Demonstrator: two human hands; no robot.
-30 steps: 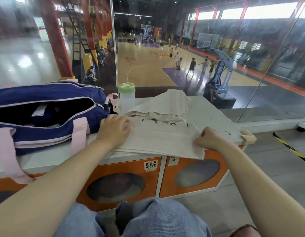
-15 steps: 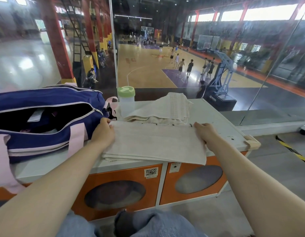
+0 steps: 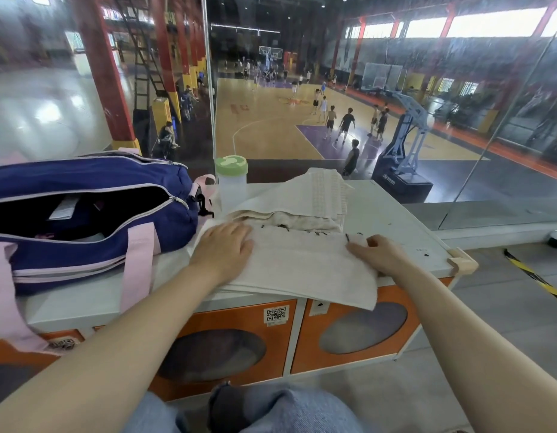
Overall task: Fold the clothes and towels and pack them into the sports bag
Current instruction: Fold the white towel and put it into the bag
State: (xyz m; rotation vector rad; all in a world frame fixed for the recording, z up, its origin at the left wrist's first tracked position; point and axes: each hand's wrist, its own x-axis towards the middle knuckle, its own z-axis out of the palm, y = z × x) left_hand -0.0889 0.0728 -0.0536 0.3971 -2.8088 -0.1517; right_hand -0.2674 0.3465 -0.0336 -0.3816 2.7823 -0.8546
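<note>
You are partway through: the sports bag (image 3: 83,214), just left of your left hand (image 3: 222,246), gapes unzipped, while the folded towel (image 3: 302,270) under both hands is not yet packed. More cloths (image 3: 302,203) wait just beyond your fingers. Your left hand lies flat, fingers straight, pressing the towel; your right hand (image 3: 375,254) pinches its far right corner on the surface (image 3: 405,220).
</note>
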